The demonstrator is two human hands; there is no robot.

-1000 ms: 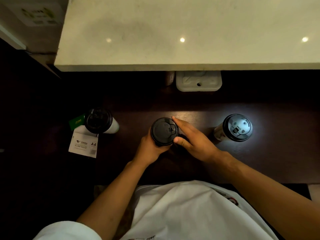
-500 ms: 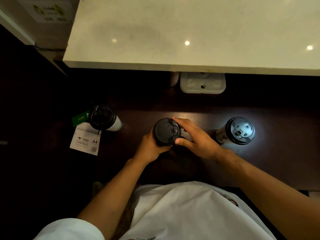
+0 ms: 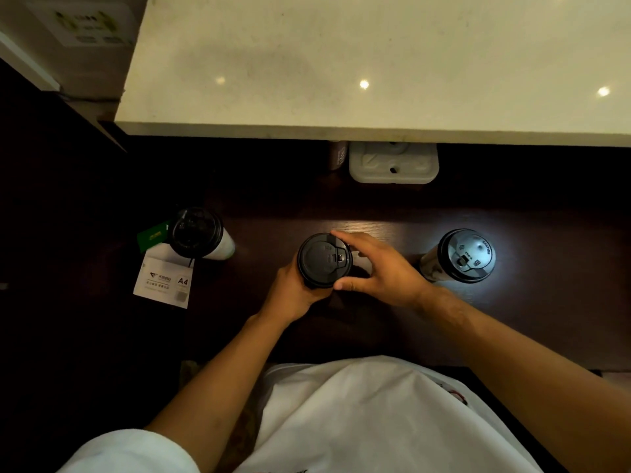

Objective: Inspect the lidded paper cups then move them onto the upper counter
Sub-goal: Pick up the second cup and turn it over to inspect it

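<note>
Three paper cups with black lids stand on the dark lower counter (image 3: 529, 322). The middle cup (image 3: 322, 259) is held by both hands: my left hand (image 3: 295, 293) wraps its side from the near left, and my right hand (image 3: 379, 268) curls around its right side with fingertips at the lid's rim. A second cup (image 3: 199, 233) stands to the left, partly on a white A4 paper pack. The third cup (image 3: 466, 256) stands to the right under a bright spot of light. The pale upper counter (image 3: 375, 63) spans the top of the view.
A white A4 paper pack (image 3: 164, 285) with a green tag (image 3: 152, 237) lies at the left. A white moulded tray (image 3: 392, 163) and a brown sleeve (image 3: 338, 155) sit at the back under the upper counter's edge. A white wall panel (image 3: 68, 35) stands at the far left.
Both hands stay on the middle cup. The lid's tab has turned a little towards the right, and the head view has shifted slightly.
</note>
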